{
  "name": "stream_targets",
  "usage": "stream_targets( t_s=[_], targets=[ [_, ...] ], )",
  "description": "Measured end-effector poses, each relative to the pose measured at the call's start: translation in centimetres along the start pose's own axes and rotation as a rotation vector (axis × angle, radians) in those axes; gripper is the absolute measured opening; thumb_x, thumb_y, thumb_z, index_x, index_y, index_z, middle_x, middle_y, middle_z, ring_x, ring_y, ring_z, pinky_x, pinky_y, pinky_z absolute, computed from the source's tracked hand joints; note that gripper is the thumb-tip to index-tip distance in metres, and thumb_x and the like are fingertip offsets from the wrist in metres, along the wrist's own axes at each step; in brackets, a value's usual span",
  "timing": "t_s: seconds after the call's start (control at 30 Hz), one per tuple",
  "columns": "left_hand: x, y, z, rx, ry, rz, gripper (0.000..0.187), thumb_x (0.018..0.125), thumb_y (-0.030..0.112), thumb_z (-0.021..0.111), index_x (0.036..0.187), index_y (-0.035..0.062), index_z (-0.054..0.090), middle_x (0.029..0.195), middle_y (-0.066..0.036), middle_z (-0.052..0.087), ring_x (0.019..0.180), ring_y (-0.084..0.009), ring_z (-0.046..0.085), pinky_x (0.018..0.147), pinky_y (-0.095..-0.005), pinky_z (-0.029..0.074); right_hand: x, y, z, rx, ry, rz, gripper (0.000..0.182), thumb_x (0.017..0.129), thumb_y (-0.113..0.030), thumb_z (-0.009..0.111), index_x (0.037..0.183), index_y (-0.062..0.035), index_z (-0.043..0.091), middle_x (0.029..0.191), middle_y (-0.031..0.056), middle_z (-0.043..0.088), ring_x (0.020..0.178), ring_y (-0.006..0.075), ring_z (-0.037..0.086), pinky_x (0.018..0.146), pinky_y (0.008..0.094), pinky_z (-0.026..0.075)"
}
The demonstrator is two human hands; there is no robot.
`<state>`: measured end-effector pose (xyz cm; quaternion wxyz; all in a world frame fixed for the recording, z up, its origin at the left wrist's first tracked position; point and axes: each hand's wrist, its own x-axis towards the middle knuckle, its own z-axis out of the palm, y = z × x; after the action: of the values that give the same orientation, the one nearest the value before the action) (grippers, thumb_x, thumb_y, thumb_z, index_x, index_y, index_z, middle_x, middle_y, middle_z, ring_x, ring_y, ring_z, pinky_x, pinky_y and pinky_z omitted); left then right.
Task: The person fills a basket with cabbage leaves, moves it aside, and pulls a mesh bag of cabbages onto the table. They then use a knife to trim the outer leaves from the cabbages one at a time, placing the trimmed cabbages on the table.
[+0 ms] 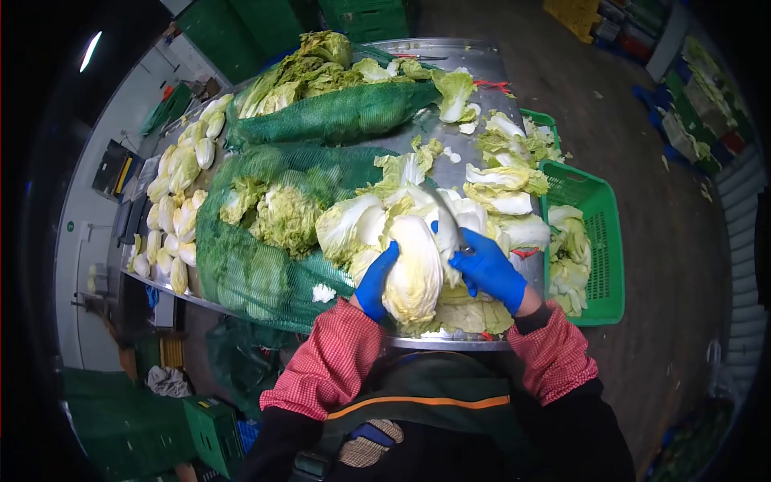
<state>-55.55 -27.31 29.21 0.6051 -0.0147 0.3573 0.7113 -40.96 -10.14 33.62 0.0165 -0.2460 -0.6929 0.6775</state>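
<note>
My left hand (376,281), in a blue glove, is wrapped round the side of a pale cabbage head (414,269) near the table's front edge. Just right of it, my right hand (488,269), also blue-gloved, has its fingers closed round the handle end of a knife (446,210), whose curved blade points up and left over loose leaves. Cut outer leaves (353,225) lie behind and beside the cabbage. To the left, a green net sack (241,273) holds more cabbages, one leafy cabbage (285,217) showing at its opening.
Trimmed cabbages (183,161) line the table's left side. Another net sack (337,112) lies at the back, near a second knife (422,58). A green basket (612,257) with leaves stands at the table's right edge. Green crates (210,434) are on the floor at lower left.
</note>
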Motion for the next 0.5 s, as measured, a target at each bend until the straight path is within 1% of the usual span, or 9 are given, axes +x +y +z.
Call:
stream_targets(
  t_s=[0.07,0.1,0.13,0.2,0.23,0.27,0.33,0.37,0.5],
  targets=[
    [-0.6,-0.1,0.2,-0.164,0.061,-0.024,0.056,0.095,0.037,0.052,0.137,0.0036,0.040,0.129,-0.015,0.054,0.115,-0.0299,0.056,0.100,-0.0437,0.044,1.1,1.5,-0.7,0.019,0.116,-0.021,0.067,0.080,-0.032,0.069,0.136,-0.0056,0.043,0.083,0.0110,0.061,0.065,0.0202,0.062,0.055,0.0325,0.051],
    [-0.2,-0.2,-0.5,-0.157,0.040,-0.014,0.056,0.095,0.037,0.052,0.138,0.0039,0.039,0.130,-0.014,0.054,0.116,-0.0300,0.055,0.100,-0.0438,0.044,2.8,4.5,-1.2,-0.579,0.429,-0.243,0.069,0.078,-0.032,0.069,0.136,-0.0060,0.042,0.095,0.0172,0.064,0.081,0.0310,0.065,0.070,0.0388,0.052],
    [-0.4,-0.3,-0.5,-0.139,0.017,0.007,0.056,0.095,0.036,0.052,0.138,0.0034,0.038,0.130,-0.014,0.053,0.117,-0.0296,0.054,0.100,-0.0431,0.044,2.9,5.9,-1.7,-0.735,0.562,-0.305,0.071,0.076,-0.033,0.070,0.137,-0.0076,0.042,0.106,0.0194,0.063,0.094,0.0362,0.062,0.082,0.0421,0.049],
    [-0.3,-0.4,-0.4,-0.106,-0.034,0.052,0.056,0.095,0.033,0.053,0.139,0.0025,0.037,0.131,-0.014,0.052,0.117,-0.0288,0.054,0.100,-0.0417,0.044,1.2,2.2,-0.9,-0.577,0.374,-0.222,0.074,0.076,-0.035,0.071,0.138,-0.0084,0.042,0.105,0.0185,0.063,0.089,0.0324,0.064,0.078,0.0396,0.051],
    [-0.2,-0.7,-0.7,0.012,-0.023,0.086,0.056,0.094,0.031,0.054,0.139,0.0021,0.037,0.131,-0.014,0.052,0.117,-0.0276,0.054,0.100,-0.0403,0.043,0.3,0.2,-0.1,-0.395,0.232,-0.204,0.075,0.076,-0.037,0.071,0.139,-0.0088,0.041,0.103,0.0197,0.063,0.086,0.0309,0.064,0.076,0.0381,0.051],
    [0.2,-0.7,-1.0,0.133,-0.018,0.121,0.056,0.094,0.028,0.055,0.139,0.0016,0.036,0.131,-0.014,0.051,0.117,-0.0264,0.053,0.100,-0.0389,0.043,0.2,-0.6,0.3,-0.373,0.105,-0.149,0.077,0.077,-0.040,0.071,0.140,-0.0088,0.040,0.100,0.0189,0.064,0.082,0.0293,0.064,0.075,0.0363,0.051],
    [0.9,-0.6,-0.8,0.358,-0.006,0.205,0.057,0.092,0.022,0.058,0.140,0.0008,0.035,0.131,-0.014,0.050,0.117,-0.0241,0.053,0.100,-0.0364,0.042,0.6,0.1,1.3,-0.416,0.118,-0.252,0.077,0.076,-0.033,0.075,0.142,-0.0134,0.039,0.082,0.0119,0.064,0.072,0.0199,0.063,0.071,0.0314,0.050],
    [0.8,-0.5,-0.5,0.459,0.011,0.243,0.058,0.091,0.019,0.059,0.140,0.0004,0.034,0.131,-0.013,0.050,0.116,-0.0229,0.052,0.100,-0.0352,0.042,0.7,0.2,1.4,-0.388,0.142,-0.331,0.078,0.076,-0.033,0.075,0.142,-0.0136,0.038,0.081,0.0145,0.064,0.073,0.0216,0.065,0.071,0.0329,0.051],
    [1.2,-0.9,-1.3,0.633,0.004,0.330,0.064,0.086,0.015,0.066,0.140,-0.0010,0.034,0.131,-0.012,0.050,0.117,-0.0205,0.051,0.100,-0.0337,0.041,0.0,-0.3,1.6,-0.393,0.143,-0.201,0.072,0.076,-0.024,0.071,0.140,-0.0138,0.040,0.087,0.0166,0.066,0.070,0.0227,0.065,0.070,0.0338,0.051]
  ],
)
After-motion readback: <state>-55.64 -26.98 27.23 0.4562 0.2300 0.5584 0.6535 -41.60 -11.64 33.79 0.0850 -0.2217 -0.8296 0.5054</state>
